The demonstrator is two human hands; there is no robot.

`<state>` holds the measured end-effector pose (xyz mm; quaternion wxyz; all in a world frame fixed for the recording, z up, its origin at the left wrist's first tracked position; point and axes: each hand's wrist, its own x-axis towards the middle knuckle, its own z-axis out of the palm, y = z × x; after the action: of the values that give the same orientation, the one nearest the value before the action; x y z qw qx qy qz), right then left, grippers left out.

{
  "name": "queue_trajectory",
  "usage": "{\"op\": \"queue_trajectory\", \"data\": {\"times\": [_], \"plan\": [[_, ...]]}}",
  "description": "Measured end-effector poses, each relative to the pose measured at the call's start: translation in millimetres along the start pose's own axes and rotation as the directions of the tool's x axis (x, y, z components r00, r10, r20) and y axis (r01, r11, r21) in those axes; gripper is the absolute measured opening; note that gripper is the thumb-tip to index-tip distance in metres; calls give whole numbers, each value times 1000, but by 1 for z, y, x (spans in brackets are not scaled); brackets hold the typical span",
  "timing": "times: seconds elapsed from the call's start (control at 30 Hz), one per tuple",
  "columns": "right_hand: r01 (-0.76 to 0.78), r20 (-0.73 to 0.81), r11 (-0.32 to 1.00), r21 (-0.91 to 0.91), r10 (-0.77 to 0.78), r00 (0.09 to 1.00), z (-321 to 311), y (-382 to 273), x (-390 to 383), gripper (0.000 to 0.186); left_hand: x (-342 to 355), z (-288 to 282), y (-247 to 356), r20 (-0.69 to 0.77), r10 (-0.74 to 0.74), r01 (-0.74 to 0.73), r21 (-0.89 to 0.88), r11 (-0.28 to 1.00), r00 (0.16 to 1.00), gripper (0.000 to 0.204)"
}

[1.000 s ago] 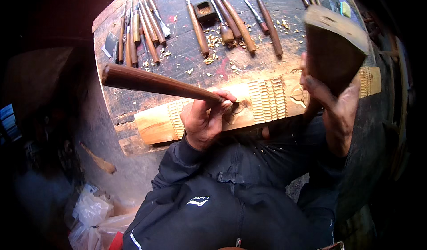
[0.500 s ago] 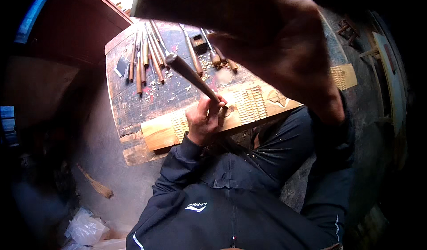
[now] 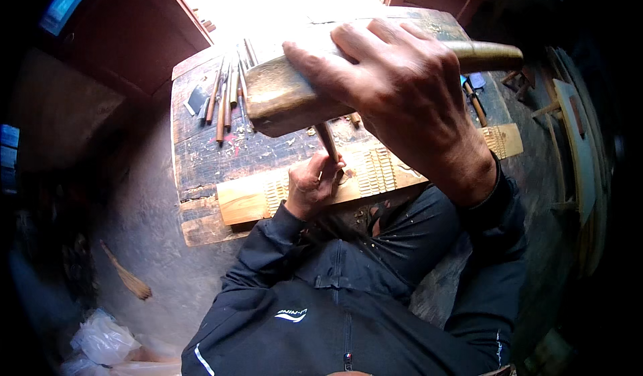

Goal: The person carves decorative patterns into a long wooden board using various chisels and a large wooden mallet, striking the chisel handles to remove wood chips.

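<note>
Relief carving by mallet blows seems to be the step in hand, on a long carved board lying along the near edge of a worn workbench. Left hand, over the board between two notched bands, is closed around the lower part of a carving chisel; its cutting edge is hidden at the fingers. Right hand, above the board, grips a wooden mallet, whose head blocks the chisel's upper end, so contact between them cannot be told. As a judgement, the next move calls for a steady chisel angle and a square, measured tap, with fingers clear of the blow. The board is pale and warm-toned, smooth and plain at its left end, cut elsewhere with bands of scalloped notches; a curved carved outline right of the middle band is partly covered by the right forearm. Slim-handled carving tools lie beyond the board.
</note>
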<state>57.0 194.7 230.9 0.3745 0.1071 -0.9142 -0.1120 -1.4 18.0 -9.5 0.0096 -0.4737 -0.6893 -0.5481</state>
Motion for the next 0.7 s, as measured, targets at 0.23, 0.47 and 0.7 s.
{"op": "queue_trajectory", "data": {"times": [0.23,0.47,0.7], "plan": [[-13,-35,999,53,15,999,-2,1,-8,57,70,-27,33,306,-211,372,-782,500,928,31],[-102,-81,956,277,129,988,6,23,-1,59,81,-5,51,185,-342,323,-854,408,921,41],[8,-113,937,348,34,993,19,49,-8,51,82,-1,51,192,-350,321,-875,361,917,35]]}}
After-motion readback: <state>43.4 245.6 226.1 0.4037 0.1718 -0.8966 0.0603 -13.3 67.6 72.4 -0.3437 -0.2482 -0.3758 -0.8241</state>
